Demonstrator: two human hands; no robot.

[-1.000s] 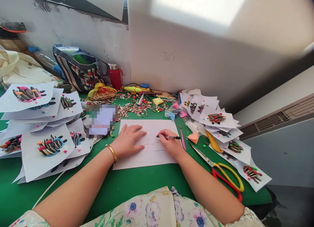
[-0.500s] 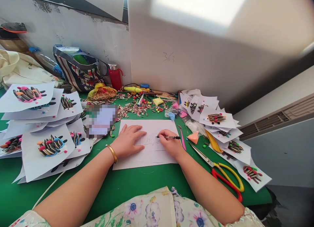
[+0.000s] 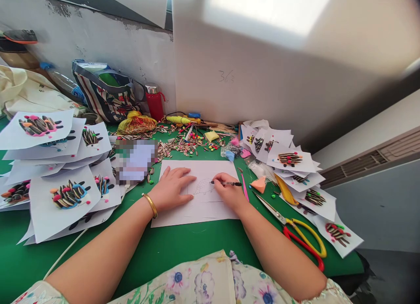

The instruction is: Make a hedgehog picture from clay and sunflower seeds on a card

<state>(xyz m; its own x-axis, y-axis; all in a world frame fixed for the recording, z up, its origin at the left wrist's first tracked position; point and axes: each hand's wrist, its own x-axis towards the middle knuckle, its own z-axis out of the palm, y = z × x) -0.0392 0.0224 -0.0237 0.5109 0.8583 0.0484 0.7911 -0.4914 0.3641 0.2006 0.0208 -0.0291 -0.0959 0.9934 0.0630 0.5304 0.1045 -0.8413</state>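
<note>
White paper [image 3: 197, 212] lies on the green table in front of me, bearing a thin line drawing of a small hedgehog-like animal [image 3: 204, 186]. My left hand [image 3: 172, 188] rests flat on the sheet's left part, its fingers spread. A black pen [image 3: 234, 183] is pinched in my right hand [image 3: 228, 192], its tip at the right end of the drawing. Just right of that hand is a pink-handled tool [image 3: 244, 188], partly hidden. Large scissors [image 3: 285, 221] with red and yellow handles lie beside my right forearm.
Stacks of seed-decorated cards stand at left [image 3: 65, 216] and right [image 3: 292, 159]. Loose sunflower seeds [image 3: 173, 146] and coloured bits spread along the back, near a red flask [image 3: 155, 103] and a striped bag [image 3: 105, 92]. A blurred-out phone-like object [image 3: 136, 162] lies left of the paper.
My right hand and the pen have shifted very slightly to the right along the drawing. My left hand stays in place on the paper.
</note>
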